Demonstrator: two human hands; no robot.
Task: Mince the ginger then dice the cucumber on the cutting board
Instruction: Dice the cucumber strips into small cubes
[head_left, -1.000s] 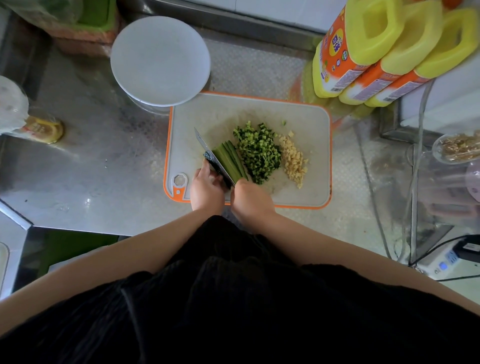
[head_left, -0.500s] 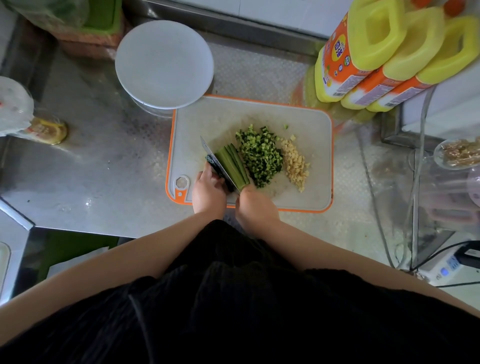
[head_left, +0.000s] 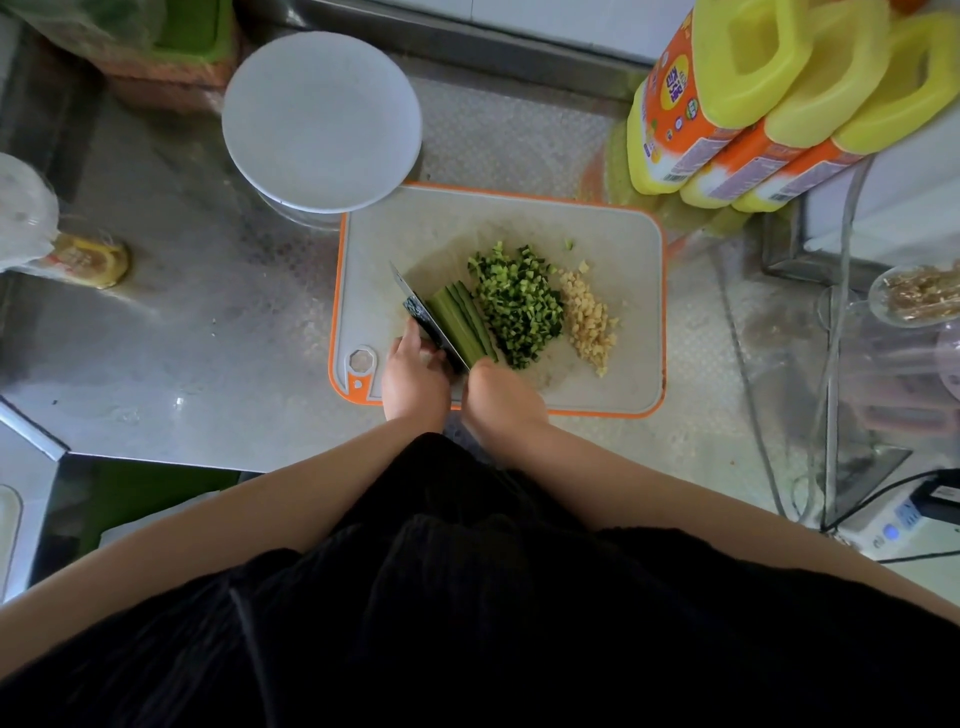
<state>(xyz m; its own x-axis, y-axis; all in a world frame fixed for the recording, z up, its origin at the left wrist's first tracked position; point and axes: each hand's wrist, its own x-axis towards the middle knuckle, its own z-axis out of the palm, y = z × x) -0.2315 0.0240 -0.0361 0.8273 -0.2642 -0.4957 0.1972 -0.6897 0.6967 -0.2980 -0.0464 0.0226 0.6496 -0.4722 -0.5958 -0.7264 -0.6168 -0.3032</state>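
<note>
A grey cutting board (head_left: 613, 249) with an orange rim lies on the steel counter. On it are a heap of diced cucumber (head_left: 519, 306), a smaller heap of minced ginger (head_left: 589, 319) to its right, and a bundle of long cucumber strips (head_left: 460, 325) to its left. A knife (head_left: 415, 306) stands along the left side of the strips, tip pointing away from me. My right hand (head_left: 501, 397) grips its handle end at the board's near edge. My left hand (head_left: 415, 376) rests against the blade's left face, thumb up on it.
A round white plate (head_left: 322, 119) on a bowl touches the board's far left corner. Yellow and orange bottles (head_left: 727, 114) stand at the far right. A jar (head_left: 83, 260) lies on its side at the left. Clear containers and cables (head_left: 831, 364) crowd the right side.
Almost nothing differs: the view shifts slightly, and the knife stays against the cucumber strips with both hands in the same places.
</note>
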